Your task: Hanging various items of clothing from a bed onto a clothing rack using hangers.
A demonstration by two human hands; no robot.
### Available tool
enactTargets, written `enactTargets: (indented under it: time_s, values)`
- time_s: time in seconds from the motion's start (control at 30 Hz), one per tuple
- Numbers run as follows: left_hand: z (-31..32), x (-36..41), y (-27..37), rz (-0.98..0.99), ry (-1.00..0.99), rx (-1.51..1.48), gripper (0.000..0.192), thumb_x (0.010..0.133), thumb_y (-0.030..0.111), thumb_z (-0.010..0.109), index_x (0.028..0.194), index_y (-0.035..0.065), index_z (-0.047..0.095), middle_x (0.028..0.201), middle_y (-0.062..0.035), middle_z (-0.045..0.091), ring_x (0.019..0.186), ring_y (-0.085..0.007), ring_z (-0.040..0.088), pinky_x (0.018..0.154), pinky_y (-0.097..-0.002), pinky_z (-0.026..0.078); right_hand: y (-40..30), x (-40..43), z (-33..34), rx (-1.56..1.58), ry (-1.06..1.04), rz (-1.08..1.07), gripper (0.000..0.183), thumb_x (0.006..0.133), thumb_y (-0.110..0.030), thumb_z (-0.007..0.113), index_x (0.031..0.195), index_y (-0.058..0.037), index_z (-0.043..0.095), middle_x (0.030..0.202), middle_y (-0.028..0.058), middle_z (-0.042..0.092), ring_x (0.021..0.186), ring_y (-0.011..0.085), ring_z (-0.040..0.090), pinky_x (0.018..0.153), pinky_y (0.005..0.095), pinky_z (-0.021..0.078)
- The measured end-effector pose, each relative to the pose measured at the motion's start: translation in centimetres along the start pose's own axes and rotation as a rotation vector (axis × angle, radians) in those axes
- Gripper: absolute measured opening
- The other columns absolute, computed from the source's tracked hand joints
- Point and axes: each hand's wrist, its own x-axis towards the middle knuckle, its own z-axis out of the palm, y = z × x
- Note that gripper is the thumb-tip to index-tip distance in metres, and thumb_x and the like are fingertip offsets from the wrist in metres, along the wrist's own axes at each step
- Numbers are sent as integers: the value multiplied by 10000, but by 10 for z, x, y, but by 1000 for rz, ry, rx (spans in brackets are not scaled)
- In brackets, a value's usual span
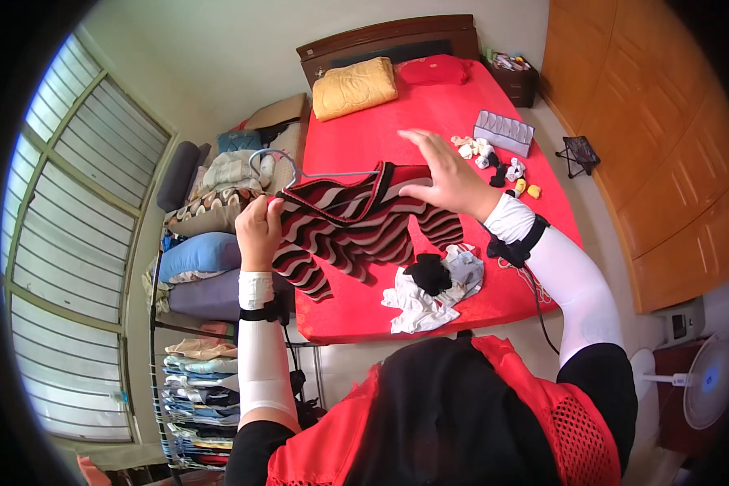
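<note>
A knitted top with wavy red, black and cream stripes hangs over the foot of the red-covered bed. My left hand is closed on the garment's edge at its left shoulder. A blue-grey clothes hanger lies partly inside the neckline, its hook pointing up and left near my left hand. My right hand is at the garment's right shoulder, fingers spread and thumb apart. On the bed below the garment lie crumpled white clothes with a black cloth item on top.
A grey-white compartment organizer and several balled socks are at the bed's right side. A folded yellow quilt lies near the headboard. A clothes rack stands lower left, a folding stool right, and a fan lower right.
</note>
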Motion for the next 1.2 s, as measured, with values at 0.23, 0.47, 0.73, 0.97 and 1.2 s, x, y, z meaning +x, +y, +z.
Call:
enactTargets:
  time_s: [0.23,0.47,0.73,0.97,1.2]
  values:
    - [8,8,27,22,-23,-4,379,1005,245,637,752,8,482,693,-207,519,643,-439,551,576,-487,423,10,22,14,-19,-298,-54,281,970,-317,661,857,-65,611,791,129,635,782,378,630,698,490,476]
    - [-14,-20,-26,-128,7,150,315,997,259,639,857,5,518,845,-198,558,808,-441,566,702,-509,455,14,47,19,-29,-259,-32,330,985,-348,642,826,-60,644,749,182,642,730,408,649,626,506,492]
    - [-53,-98,-56,-277,186,298,223,900,238,731,891,47,617,902,-133,591,883,-368,581,766,-468,452,-32,72,98,219,-628,-130,227,989,-257,636,956,-37,681,824,238,646,773,456,631,645,501,481]
    - [-83,-198,-83,-689,497,280,390,953,218,703,1251,-2,582,1228,-217,585,1190,-402,556,1031,-473,454,-128,93,185,372,-737,-72,195,989,-211,642,939,-31,701,732,242,602,687,439,622,590,463,461]
    - [-152,-290,-152,-855,227,291,466,926,70,571,1373,-39,501,1292,-259,587,1206,-447,585,1044,-469,488,-191,92,280,304,-738,-148,294,988,-268,647,788,-54,633,652,209,589,637,430,615,559,503,450]
